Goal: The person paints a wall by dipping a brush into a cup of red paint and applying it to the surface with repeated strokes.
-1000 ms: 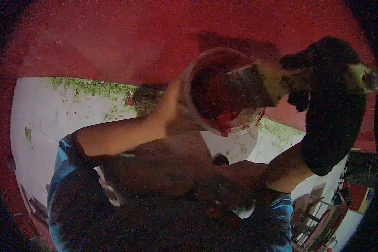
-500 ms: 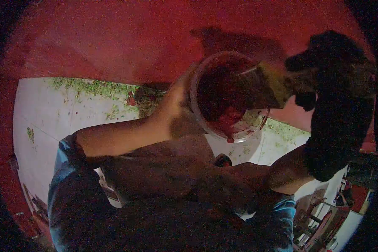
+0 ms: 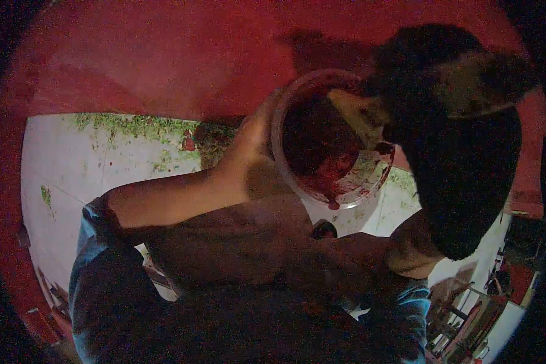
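Red wall (image 3: 164, 54) w/ mossy white floor (image 3: 73, 158)

The bucket (image 3: 330, 142) is between the left hand (image 3: 252, 139) and right hand (image 3: 455, 121); the brush (image 3: 358, 115) is in it, wall (image 3: 164, 54) behind

Head camera, one view, looking steeply down

It sits close above the paint bucket (image 3: 330, 142), facing red wall (image 3: 164, 54) and white floor (image 3: 73, 164).

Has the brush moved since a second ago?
Yes. The brush, held by the gloved right hand, has gone left and down into the bucket, judged against its rim. The left hand holds the bucket.
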The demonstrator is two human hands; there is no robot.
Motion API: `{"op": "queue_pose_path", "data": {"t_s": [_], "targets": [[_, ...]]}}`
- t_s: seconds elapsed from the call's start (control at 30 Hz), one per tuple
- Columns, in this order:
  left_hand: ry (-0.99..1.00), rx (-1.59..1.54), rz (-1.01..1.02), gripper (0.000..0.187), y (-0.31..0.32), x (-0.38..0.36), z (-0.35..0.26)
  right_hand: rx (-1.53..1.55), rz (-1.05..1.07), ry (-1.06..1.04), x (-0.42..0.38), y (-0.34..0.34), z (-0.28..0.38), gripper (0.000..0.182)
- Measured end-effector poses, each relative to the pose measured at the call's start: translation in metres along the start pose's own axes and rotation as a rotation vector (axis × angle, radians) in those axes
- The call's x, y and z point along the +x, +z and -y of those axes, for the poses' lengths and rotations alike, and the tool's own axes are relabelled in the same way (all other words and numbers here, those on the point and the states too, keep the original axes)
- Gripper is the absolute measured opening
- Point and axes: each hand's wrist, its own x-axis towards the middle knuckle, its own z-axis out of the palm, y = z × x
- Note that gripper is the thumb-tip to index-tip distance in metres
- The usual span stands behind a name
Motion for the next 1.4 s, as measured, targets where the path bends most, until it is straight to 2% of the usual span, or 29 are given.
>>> {"op": "queue_pose_path", "data": {"t_s": [0.03, 0.07, 0.1, 0.13, 0.17, 0.2, 0.27, 0.3, 0.37, 0.43, 0.47, 0.53, 0.63, 0.7, 0.73, 0.77, 0.87, 1.0, 1.07, 1.1, 1.17, 1.23, 1.3, 1.33, 1.4], "targets": [[-0.001, 0.058, 0.051, 0.09, 0.008, 0.006, -0.013, 0.022, 0.006, 0.02, -0.058, 0.015, -0.069, 0.021], [0.0, 0.116, 0.103, 0.09, 0.012, 0.008, -0.021, 0.044, 0.011, 0.039, -0.012, 0.002, -0.01, 0.021], [-0.003, 0.116, 0.104, 0.09, 0.011, 0.008, -0.022, 0.065, 0.016, 0.058, -0.007, 0.0, -0.002, 0.021], [-0.061, -0.092, 0.108, 0.091, 0.009, 0.006, -0.022, 0.087, 0.02, 0.076, 0.007, -0.003, -0.027, 0.021], [-0.118, -0.299, 0.111, 0.091, 0.008, 0.004, -0.021, 0.108, 0.023, 0.094, 0.006, -0.002, -0.021, 0.021], [-0.117, -0.298, 0.111, 0.091, 0.008, 0.004, -0.017, 0.13, 0.026, 0.111, 0.0, -0.002, -0.006, 0.021], [0.075, -0.046, 0.057, 0.095, 0.01, 0.002, -0.006, 0.176, 0.03, 0.145, 0.002, 0.001, 0.007, 0.021], [0.074, -0.043, 0.054, 0.095, 0.008, -0.001, -0.007, 0.201, 0.032, 0.162, 0.005, -0.003, 0.015, 0.021], [0.03, 0.428, -0.075, 0.098, 0.003, -0.008, -0.012, 0.248, 0.036, 0.197, 0.016, -0.003, 0.025, 0.021], [0.015, 0.406, -0.064, 0.098, 0.0, -0.007, -0.013, 0.289, 0.041, 0.233, 0.004, 0.001, 0.005, 0.021], [0.001, 0.381, -0.053, 0.097, -0.001, -0.007, -0.013, 0.307, 0.043, 0.249, 0.013, -0.003, 0.02, 0.021], [-0.028, 0.33, -0.032, 0.097, -0.001, -0.006, -0.014, 0.344, 0.049, 0.282, 0.009, 0.0, -0.009, 0.021], [-0.077, 0.254, -0.003, 0.096, -0.005, -0.006, -0.014, 0.405, 0.06, 0.332, 0.019, -0.007, 0.022, 0.021], [-0.094, 0.229, 0.008, 0.095, -0.006, -0.004, -0.019, 0.446, 0.067, 0.368, -0.005, 0.001, -0.007, 0.021], [-0.093, 0.387, -0.004, 0.093, -0.004, -0.003, -0.028, 0.466, 0.071, 0.386, 0.024, -0.011, 0.033, 0.021], [-0.09, 0.545, -0.016, 0.091, -0.003, -0.002, -0.032, 0.486, 0.074, 0.403, 0.004, 0.0, 0.001, 0.021], [-0.11, 0.509, -0.092, 0.09, 0.004, -0.003, -0.025, 0.547, 0.082, 0.455, 0.012, 0.0, 0.008, 0.021], [-0.106, 0.576, -0.066, 0.091, -0.012, -0.012, -0.015, 0.628, 0.092, 0.52, 0.013, -0.002, 0.01, 0.021], [0.107, 0.499, 0.042, 0.095, -0.022, -0.004, -0.002, 0.671, 0.098, 0.552, 0.014, 0.0, 0.008, 0.021], [0.108, 0.5, 0.042, 0.095, -0.024, -0.01, 0.0, 0.692, 0.1, 0.568, 0.017, 0.001, 0.009, 0.021], [0.004, 0.416, -0.081, 0.096, -0.013, -0.013, -0.01, 0.733, 0.104, 0.599, 0.019, -0.002, 0.015, 0.022], [0.002, 0.407, -0.083, 0.096, -0.011, -0.013, -0.011, 0.752, 0.105, 0.615, 0.022, -0.001, 0.017, 0.022], [-0.002, 0.388, -0.086, 0.097, -0.009, -0.012, -0.011, 0.934, 0.015, 0.685, 0.026, 0.002, 0.019, 0.025], [-0.004, 0.379, -0.087, 0.097, -0.009, -0.011, -0.011, 0.932, 0.013, 0.684, 0.02, 0.002, 0.011, 0.025], [-0.005, 0.361, -0.091, 0.098, -0.008, -0.009, -0.01, 0.337, 0.275, 0.231, -0.002, 0.004, -0.013, 0.035]]}}
